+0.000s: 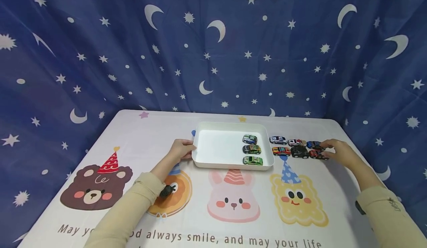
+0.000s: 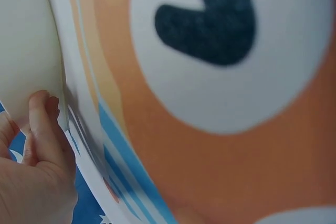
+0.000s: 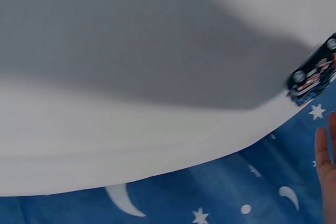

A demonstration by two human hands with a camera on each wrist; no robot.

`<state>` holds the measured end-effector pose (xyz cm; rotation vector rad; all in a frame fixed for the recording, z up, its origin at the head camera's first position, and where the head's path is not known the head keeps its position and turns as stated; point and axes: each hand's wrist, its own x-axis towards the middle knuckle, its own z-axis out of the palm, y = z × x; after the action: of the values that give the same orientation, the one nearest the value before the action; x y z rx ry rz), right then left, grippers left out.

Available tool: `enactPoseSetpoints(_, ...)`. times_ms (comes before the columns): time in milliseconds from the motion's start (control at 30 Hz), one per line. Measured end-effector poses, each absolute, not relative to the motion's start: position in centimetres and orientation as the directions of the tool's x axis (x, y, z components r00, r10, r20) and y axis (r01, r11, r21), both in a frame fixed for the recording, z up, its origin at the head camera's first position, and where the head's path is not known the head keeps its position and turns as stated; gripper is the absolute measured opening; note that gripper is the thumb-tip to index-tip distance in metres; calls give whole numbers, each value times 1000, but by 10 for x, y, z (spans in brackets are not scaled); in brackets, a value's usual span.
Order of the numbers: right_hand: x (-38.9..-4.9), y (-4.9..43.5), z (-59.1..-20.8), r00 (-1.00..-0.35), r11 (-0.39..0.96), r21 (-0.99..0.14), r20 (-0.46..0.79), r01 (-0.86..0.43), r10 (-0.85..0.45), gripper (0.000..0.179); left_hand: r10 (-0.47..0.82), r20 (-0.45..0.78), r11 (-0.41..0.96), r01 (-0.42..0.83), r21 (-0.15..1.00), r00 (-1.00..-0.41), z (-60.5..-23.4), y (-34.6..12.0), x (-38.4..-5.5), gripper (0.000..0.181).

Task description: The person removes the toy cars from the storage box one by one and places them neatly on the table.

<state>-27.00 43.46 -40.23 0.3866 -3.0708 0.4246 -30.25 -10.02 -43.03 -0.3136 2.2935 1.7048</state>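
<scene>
A white tray (image 1: 220,164) stands at the table's middle. My left hand (image 1: 181,149) pinches its left wall between thumb and fingers, which the left wrist view shows close up. Inside, along the right side, sit three toy cars: a blue-and-white one (image 1: 250,139), a dark patterned one (image 1: 251,149) and a green one (image 1: 252,161). My right hand (image 1: 338,152) reaches in beside a blue toy car (image 1: 314,144) and a red-and-black toy car (image 1: 319,155), fingers extended. In the right wrist view, its fingers show at the edge, apart from a dark toy car (image 3: 315,74).
Between tray and right hand are a white-and-blue car (image 1: 278,140), a white-and-red car (image 1: 297,142), an orange-red car (image 1: 281,151) and a black car (image 1: 300,152). A printed cloth (image 1: 233,225) covers the table. Behind hangs a blue starry curtain (image 1: 186,73).
</scene>
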Motion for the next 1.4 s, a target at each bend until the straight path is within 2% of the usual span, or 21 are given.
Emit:
enactPoseSetpoints(333, -272, 402, -398, -946, 900, -306, 186, -311, -264, 28, -32, -340, 258, -336, 906, -940, -432, -98, -303, 36)
enactPoseSetpoints(533, -276, 380, -395, -958, 888, -364, 170, -280, -233, 27, -30, -360, 250, -356, 900, -932, -430, -98, -304, 38)
enactPoseSetpoints(1100, -306, 314, -393, -948, 843, -435, 168, -316, -269, 32, -32, -376, 241, -372, 896, -926, -430, -97, -305, 38)
enactPoseSetpoints(1400, -319, 283, -399, -927, 795, -476, 187, -375, -325, 33, -27, -365, 242, -360, 901, -931, -432, -99, -301, 38)
